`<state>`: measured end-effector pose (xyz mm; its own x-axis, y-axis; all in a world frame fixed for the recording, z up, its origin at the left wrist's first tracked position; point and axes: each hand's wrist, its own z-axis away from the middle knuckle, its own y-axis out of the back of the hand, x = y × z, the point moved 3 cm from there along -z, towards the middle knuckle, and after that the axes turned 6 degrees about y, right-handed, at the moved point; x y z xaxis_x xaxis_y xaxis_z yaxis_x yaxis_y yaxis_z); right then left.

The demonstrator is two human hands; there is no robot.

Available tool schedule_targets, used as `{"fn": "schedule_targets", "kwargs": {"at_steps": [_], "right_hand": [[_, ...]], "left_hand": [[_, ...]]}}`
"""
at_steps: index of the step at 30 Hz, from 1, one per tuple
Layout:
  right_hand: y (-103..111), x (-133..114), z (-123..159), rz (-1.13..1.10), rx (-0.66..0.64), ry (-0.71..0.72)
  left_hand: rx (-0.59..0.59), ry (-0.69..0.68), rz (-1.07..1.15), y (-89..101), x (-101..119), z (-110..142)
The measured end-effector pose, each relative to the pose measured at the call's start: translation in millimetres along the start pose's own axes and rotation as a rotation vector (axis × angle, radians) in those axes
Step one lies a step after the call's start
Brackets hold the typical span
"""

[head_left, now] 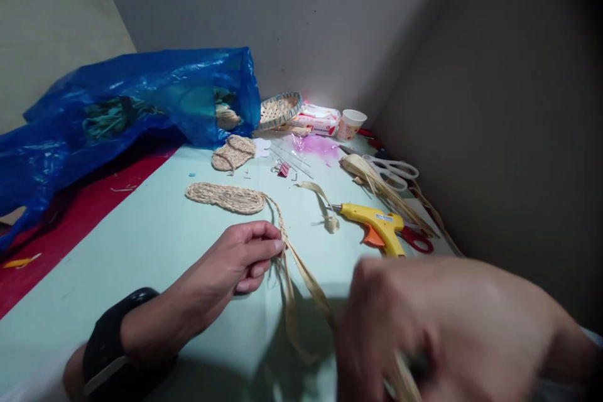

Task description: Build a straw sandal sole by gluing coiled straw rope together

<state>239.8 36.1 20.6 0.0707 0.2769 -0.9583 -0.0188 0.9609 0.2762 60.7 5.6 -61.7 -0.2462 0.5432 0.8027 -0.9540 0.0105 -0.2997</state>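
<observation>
My left hand [249, 257] pinches a thin braid [279, 213] of pale straw near its lower end. From that braid, loose flat straw strands [306, 276] run down and to the right. My right hand [424, 320], large and blurred close to the camera, is closed round a straw strand [405, 380] that shows under its fingers. The braid leads back to a flat, oval woven sole [226, 197] lying on the table. Behind it lies a small woven slipper [233, 152] with a white tag at its side.
A yellow glue gun [377, 223] lies right of the braid, near a straw bundle [365, 173] and white-handled scissors [393, 169]. Metal clips [282, 168], a paper cup [351, 124], a tissue pack [318, 119] and a woven basket [281, 110] stand behind. A blue plastic bag [174, 75] fills the back left.
</observation>
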Motion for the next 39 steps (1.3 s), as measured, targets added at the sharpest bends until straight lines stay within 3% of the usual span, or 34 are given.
{"fn": "schedule_targets", "kwargs": {"at_steps": [3, 5, 8, 11, 18, 30, 39], "right_hand": [[34, 20, -7, -0.027, 0.400, -0.136], [47, 37, -11, 0.053, 0.502, -0.234], [42, 58, -19, 0.101, 0.446, -0.309], [33, 63, -25, 0.105, 0.441, -0.285], [39, 58, -21, -0.013, 0.399, -0.279], [38, 56, -22, -0.055, 0.333, -0.252], [39, 56, -21, -0.107, 0.332, -0.272]], "left_hand": [[-0.003, 0.015, -0.049, -1.5, 1, 1], [0.000, 0.014, -0.073, -2.4, 2, 0], [0.003, 0.018, -0.088, -3.0, 1, 0], [-0.017, 0.023, -0.073, -2.6, 0, -1], [-0.041, -0.014, -0.071, -0.4, 5, 2], [-0.010, 0.069, -0.034, -0.7, 1, 3], [0.118, 0.125, 0.015, -2.2, 4, 5]]}}
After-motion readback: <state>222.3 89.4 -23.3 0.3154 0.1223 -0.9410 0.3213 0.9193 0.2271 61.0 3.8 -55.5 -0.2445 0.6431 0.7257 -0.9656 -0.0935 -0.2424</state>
